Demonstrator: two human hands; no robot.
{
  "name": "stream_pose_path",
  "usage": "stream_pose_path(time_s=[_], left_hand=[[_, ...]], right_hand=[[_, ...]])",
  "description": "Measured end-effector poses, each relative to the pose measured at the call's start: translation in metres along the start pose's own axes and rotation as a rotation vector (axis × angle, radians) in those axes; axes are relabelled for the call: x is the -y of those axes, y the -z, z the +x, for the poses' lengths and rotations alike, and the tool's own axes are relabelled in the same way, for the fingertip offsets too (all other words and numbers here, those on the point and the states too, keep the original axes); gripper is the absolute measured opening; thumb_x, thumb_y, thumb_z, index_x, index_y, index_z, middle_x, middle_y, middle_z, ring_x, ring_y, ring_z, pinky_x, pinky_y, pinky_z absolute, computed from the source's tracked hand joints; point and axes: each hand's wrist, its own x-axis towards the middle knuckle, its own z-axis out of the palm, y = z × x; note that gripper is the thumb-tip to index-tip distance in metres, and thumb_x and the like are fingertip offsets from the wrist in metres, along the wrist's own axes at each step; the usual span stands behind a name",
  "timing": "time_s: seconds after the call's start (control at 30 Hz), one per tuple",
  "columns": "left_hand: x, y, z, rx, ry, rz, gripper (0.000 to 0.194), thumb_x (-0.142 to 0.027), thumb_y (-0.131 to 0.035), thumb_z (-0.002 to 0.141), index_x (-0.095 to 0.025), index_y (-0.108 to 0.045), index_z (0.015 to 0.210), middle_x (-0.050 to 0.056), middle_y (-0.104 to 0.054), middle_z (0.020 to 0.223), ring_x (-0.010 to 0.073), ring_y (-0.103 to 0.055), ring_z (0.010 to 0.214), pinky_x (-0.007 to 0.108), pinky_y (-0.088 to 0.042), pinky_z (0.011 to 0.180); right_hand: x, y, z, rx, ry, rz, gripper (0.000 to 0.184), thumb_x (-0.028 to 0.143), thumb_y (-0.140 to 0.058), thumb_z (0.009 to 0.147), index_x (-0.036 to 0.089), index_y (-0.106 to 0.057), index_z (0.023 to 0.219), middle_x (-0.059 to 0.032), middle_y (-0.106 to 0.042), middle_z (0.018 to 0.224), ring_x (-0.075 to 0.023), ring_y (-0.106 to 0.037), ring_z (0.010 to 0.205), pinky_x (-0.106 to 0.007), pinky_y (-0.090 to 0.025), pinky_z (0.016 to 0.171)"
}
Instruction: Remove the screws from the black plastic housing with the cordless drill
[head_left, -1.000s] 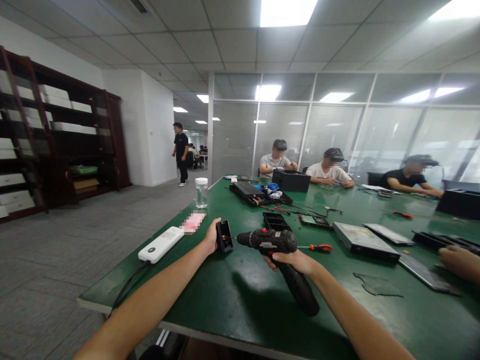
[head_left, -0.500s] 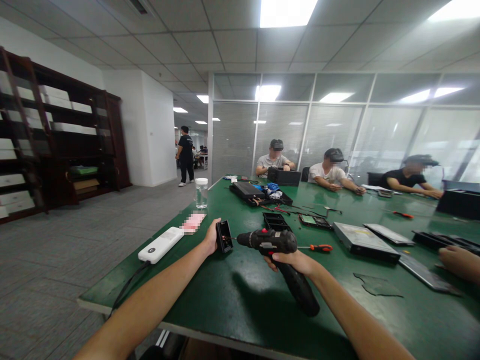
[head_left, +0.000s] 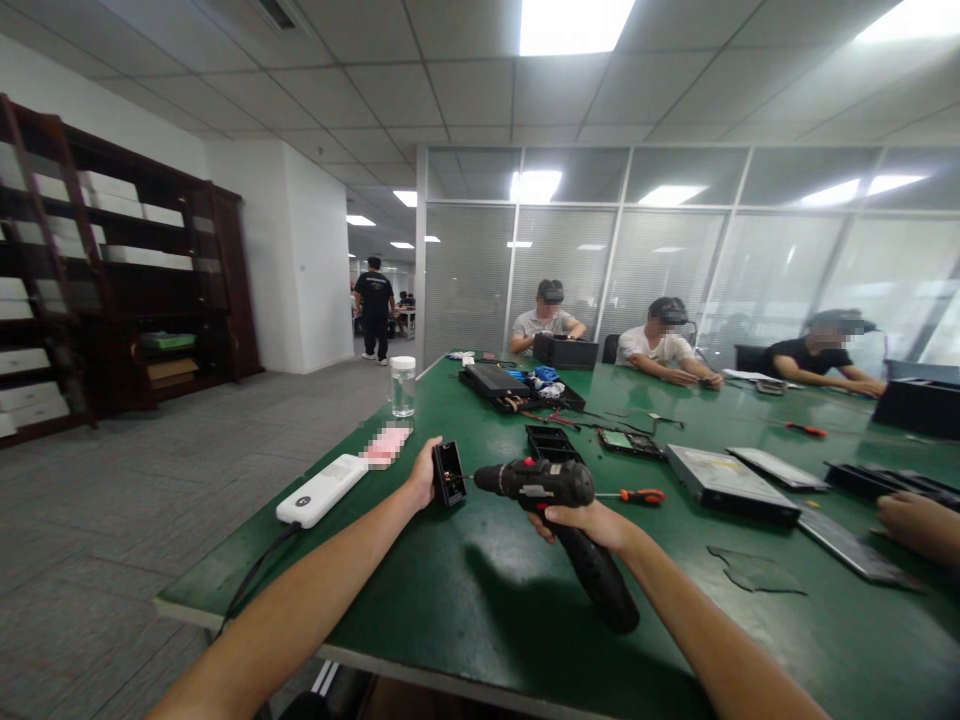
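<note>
My left hand [head_left: 426,474] grips a small black open-fronted box [head_left: 450,474] by its left side, tilted above the green table. Inside it some small coppery parts show, too small to name. My right hand [head_left: 581,520] is wrapped round the handle of a black cordless drill [head_left: 536,482] with red marks. The drill lies level, pointing left, and its thin bit reaches the box's opening; whether the tip touches anything inside cannot be seen. Just behind the drill are a black plastic tray [head_left: 551,442] and an orange-handled screwdriver [head_left: 642,496].
On the green table [head_left: 420,600] at left are a white power bank [head_left: 322,490] with a cable and a clear jar [head_left: 403,388]. A flat metal drive [head_left: 731,485] and a glass-like shard [head_left: 754,570] lie right. A co-worker's hand [head_left: 919,525] is at the right edge.
My hands, the drill and the box look almost unmoved. In the background, the standing person has turned their back and shifted slightly right. The seated people's hands have moved a little.
</note>
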Motion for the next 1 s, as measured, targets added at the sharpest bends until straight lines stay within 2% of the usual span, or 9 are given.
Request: stream_pose_path(time_s=[0.43, 0.8, 1.0], left_hand=[[0.0011, 0.0012, 0.0021, -0.002, -0.014, -0.013, 0.034, -0.049, -0.043, 0.058, -0.015, -0.046, 0.059, 0.001, -0.048, 0.048, 0.0140, -0.048, 0.042, 0.027, -0.039, 0.044], [0.0018, 0.0013, 0.0037, -0.020, -0.006, -0.024, 0.033, -0.048, -0.042, 0.059, -0.015, -0.047, 0.060, 0.001, -0.049, 0.048, 0.0143, -0.049, 0.043, 0.027, -0.039, 0.044], [0.0004, 0.0010, 0.0024, -0.005, -0.002, -0.022, 0.033, -0.047, -0.043, 0.059, -0.015, -0.047, 0.061, 0.001, -0.049, 0.048, 0.0149, -0.049, 0.044, 0.027, -0.039, 0.045]], right_hand=[[0.0006, 0.0008, -0.0005, 0.013, 0.007, 0.003, 0.018, 0.025, -0.049, 0.069, 0.009, -0.047, 0.077, -0.0053, -0.045, 0.073, -0.0100, -0.045, 0.061, -0.025, -0.037, 0.054], [-0.0017, 0.0008, 0.0002, 0.018, 0.008, 0.018, 0.025, 0.026, -0.049, 0.069, 0.009, -0.046, 0.087, -0.0051, -0.045, 0.072, -0.0093, -0.044, 0.060, -0.024, -0.037, 0.053], [-0.0018, 0.0011, -0.0002, 0.008, 0.003, 0.020, 0.020, 0.026, -0.049, 0.069, 0.009, -0.047, 0.081, -0.0052, -0.045, 0.072, -0.0095, -0.044, 0.061, -0.025, -0.037, 0.054]])
